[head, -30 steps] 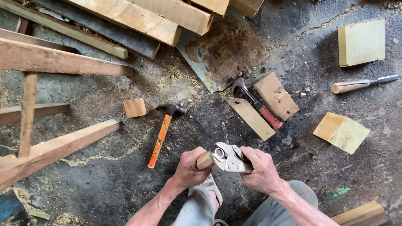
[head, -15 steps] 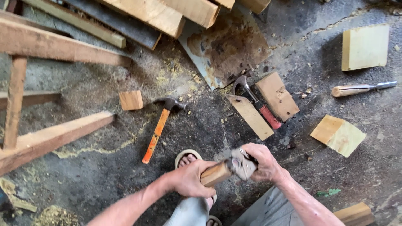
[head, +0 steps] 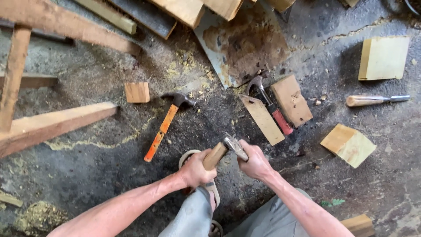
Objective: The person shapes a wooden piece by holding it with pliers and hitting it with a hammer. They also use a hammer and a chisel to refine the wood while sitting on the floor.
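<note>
My left hand (head: 196, 169) grips the wooden handle (head: 215, 156) of a tool held low over my knees. My right hand (head: 253, 162) is closed around the tool's grey metal head (head: 234, 145), which sticks out past my fingers. Both hands hold the same tool above the dark floor. An orange-handled claw hammer (head: 164, 125) lies on the floor just to the left of my hands. A second hammer with a red grip (head: 272, 105) lies just beyond my right hand, between two flat wood offcuts.
Wood blocks (head: 348, 145) (head: 383, 57) (head: 137, 92) lie scattered on the sawdust-strewn floor. A chisel with a wooden handle (head: 372, 100) lies at the right. A rusty metal sheet (head: 245, 44) and stacked planks lie at the top. A timber frame (head: 48, 123) stands at the left.
The tool has turned in my hands: the handle now points up-right and the metal head sits above my right hand. The view has shifted slightly.
</note>
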